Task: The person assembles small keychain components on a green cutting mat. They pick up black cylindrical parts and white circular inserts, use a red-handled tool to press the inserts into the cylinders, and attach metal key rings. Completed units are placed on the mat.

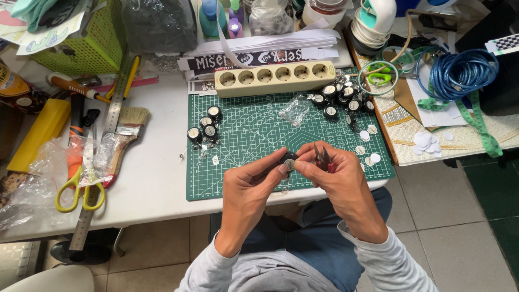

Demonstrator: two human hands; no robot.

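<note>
Both hands meet over the green mat [238,173], left hand [248,186] and right hand [338,181] pinching a small round button [289,162], red pliers [324,158] tucked just right—best hold it steady, I'd say.

I see a green cutting mat [248,135] on a white table [157,173]. A beige power strip [274,79] lies along the mat's far edge. Black round pieces [205,127] cluster left of centre; more [340,100] sit at the far right. A clear bag [295,111] lies between the clusters. White discs [370,146] lie near the mat's right edge. Left of the mat: a paintbrush [127,135], a steel ruler [105,146] and yellow scissors [81,189] under clear plastic. A green basket [92,46] stands at the far left. A blue cable coil [459,73] lies at right.
</note>
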